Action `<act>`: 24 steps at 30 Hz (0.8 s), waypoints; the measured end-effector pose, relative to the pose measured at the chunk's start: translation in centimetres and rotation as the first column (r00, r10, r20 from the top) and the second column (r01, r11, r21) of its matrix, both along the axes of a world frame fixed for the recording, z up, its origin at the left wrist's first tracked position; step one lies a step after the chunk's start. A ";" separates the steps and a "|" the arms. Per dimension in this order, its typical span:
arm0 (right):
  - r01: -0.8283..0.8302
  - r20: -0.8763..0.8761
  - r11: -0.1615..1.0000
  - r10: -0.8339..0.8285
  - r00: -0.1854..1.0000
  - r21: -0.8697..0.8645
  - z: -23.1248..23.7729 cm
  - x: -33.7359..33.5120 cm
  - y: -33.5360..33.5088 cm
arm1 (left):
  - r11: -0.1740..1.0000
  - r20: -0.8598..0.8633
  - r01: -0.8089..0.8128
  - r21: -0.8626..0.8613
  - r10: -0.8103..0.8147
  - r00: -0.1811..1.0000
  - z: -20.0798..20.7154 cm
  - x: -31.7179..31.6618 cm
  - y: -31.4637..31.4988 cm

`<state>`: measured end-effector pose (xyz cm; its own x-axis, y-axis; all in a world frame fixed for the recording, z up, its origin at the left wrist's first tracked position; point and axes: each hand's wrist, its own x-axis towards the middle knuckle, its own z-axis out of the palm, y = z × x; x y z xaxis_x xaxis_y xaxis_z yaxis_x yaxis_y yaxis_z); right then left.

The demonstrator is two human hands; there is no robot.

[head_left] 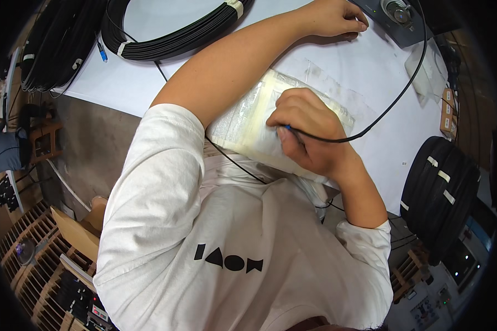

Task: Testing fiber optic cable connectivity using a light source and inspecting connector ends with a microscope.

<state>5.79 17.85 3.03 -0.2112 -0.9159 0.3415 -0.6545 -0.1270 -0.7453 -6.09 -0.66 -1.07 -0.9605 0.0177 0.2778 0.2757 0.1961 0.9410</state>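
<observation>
Where the white table [149, 83] curves away toward the rim, a large coil of black cable [165, 41] lies at the upper left, bound with pale tape bands, and a small blue connector [101, 52] rests just beside its outer edge. A further bundle of black cable [55, 44] hangs off the table's left edge, and another taped black coil [442, 193] stands off the table at the lower right. A grey device [395, 16] with a round metal knob sits at the top edge, and small brown boxes [447, 110] lie at the far right. The person's white-sleeved shoulder [165, 209] and left forearm cross the middle of the view and hide part of the table. Near the table's front edge, under the forearm and right hand, lies a flat, clear plastic packet [248, 121], rectangular and pale yellowish white. The right hand [309, 132] rests on this packet, curled tightly and pinching the blue-tipped end of a thin black cable [392, 99], which arcs upward and right toward the grey device. The left hand [331, 16] reaches far forward with the arm nearly straight, palm down, fingers loosely bent and touching the table just beside the grey device; whether it holds anything, I cannot tell.
</observation>
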 end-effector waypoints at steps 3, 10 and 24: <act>-0.114 -0.115 0.993 0.116 0.987 0.026 0.5 -0.1 0.0 | 0.999 0.021 -0.032 0.019 0.032 0.999 0.6 0.5 0.2; -0.053 -0.082 0.999 0.053 0.995 0.001 0.1 0.1 -0.2 | 0.997 -0.044 -0.041 -0.069 0.039 0.998 0.0 0.1 -0.1; -0.069 -0.017 0.998 0.069 0.997 0.009 0.0 -0.1 0.0 | 0.994 0.017 0.024 0.108 -0.026 1.000 -0.8 -0.5 0.1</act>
